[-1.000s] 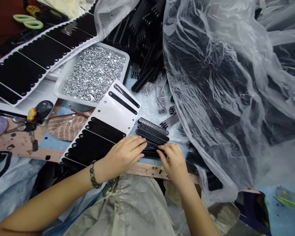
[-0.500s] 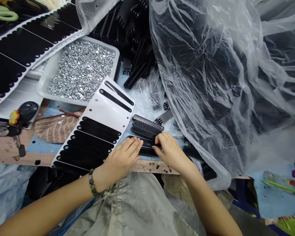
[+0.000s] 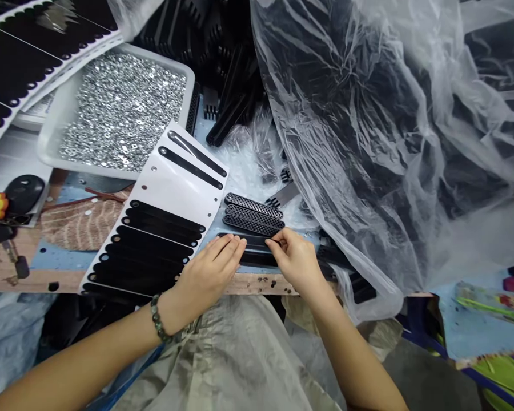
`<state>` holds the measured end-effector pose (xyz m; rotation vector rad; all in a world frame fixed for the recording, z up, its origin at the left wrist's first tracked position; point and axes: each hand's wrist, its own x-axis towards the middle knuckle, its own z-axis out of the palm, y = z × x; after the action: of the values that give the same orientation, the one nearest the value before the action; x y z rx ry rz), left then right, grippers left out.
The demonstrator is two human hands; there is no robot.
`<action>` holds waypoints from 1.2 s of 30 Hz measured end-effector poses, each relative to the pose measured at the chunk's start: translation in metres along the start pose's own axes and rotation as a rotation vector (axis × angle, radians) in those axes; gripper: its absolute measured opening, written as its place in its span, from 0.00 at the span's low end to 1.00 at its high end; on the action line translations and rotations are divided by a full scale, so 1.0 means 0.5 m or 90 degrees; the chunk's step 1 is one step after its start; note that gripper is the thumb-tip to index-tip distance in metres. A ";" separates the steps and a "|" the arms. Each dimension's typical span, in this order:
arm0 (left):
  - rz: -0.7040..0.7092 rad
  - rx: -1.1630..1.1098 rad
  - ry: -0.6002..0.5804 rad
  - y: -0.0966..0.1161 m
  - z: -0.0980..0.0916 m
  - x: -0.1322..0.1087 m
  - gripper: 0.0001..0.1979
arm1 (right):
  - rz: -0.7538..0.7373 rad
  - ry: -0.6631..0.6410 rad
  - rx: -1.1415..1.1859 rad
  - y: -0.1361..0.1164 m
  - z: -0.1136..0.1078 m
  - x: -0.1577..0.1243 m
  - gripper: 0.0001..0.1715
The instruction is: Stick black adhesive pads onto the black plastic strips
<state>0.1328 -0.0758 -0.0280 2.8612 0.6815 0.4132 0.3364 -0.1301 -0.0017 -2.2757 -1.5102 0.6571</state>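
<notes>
The person's left hand [image 3: 203, 279] lies open, its fingers [image 3: 229, 244] stretched out and resting flat on the left end of a black bar [image 3: 251, 249], not clenched around it. The right hand [image 3: 295, 261] is curled, its thumb and forefinger [image 3: 278, 242] closing on the bar's right end in what looks like a pinch; whether a thin edge or film lies between those fingertips is too small to tell. The bar lies crosswise between both sets of fingers, with a second dark band [image 3: 257, 260] right below it; I cannot tell whether that band is a separate piece. Just beyond the fingertips sit three perforated black bars [image 3: 253, 214], side by side and apart from the hands. Left of the left fingers lies a white backing sheet [image 3: 175, 191] carrying black strips [image 3: 154, 242]. Farther past the fingers are a white tray [image 3: 47, 148] of silver washers [image 3: 122, 111] and a heap of black comb-shaped parts [image 3: 233, 77]. A clear plastic bag [image 3: 346, 120] bulges to the right of the right hand. Below the fingers runs a stained wooden bench edge [image 3: 257, 283], and a beaded bracelet [image 3: 157, 318] circles the left wrist.
</notes>
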 end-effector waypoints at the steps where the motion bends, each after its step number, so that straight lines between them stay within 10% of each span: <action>1: -0.005 0.000 -0.005 0.001 0.000 0.001 0.21 | -0.006 0.000 -0.013 -0.001 0.000 0.001 0.08; 13: -0.031 -0.012 -0.065 0.022 -0.018 0.022 0.23 | 0.014 0.016 -0.250 0.009 -0.019 -0.007 0.27; 16: -0.078 -0.046 0.017 -0.036 -0.057 0.033 0.21 | -0.043 0.093 -0.190 0.024 -0.020 -0.019 0.26; 20: -0.363 0.066 0.209 -0.177 -0.114 0.061 0.26 | -0.141 0.136 -0.072 0.008 -0.034 0.007 0.22; 23: -0.450 0.014 0.150 -0.256 -0.136 0.081 0.18 | -0.257 0.151 0.008 -0.052 -0.034 0.062 0.16; 30: -0.334 -0.422 0.123 -0.238 -0.178 0.086 0.11 | -0.502 0.153 0.152 -0.217 0.046 0.191 0.16; 36: -0.206 -0.416 0.118 -0.215 -0.206 0.078 0.09 | -0.446 0.132 0.369 -0.235 0.051 0.193 0.15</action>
<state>0.0901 0.0476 0.0541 2.0780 0.8346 0.6998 0.2641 0.0045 0.0179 -1.2366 -1.6006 0.5283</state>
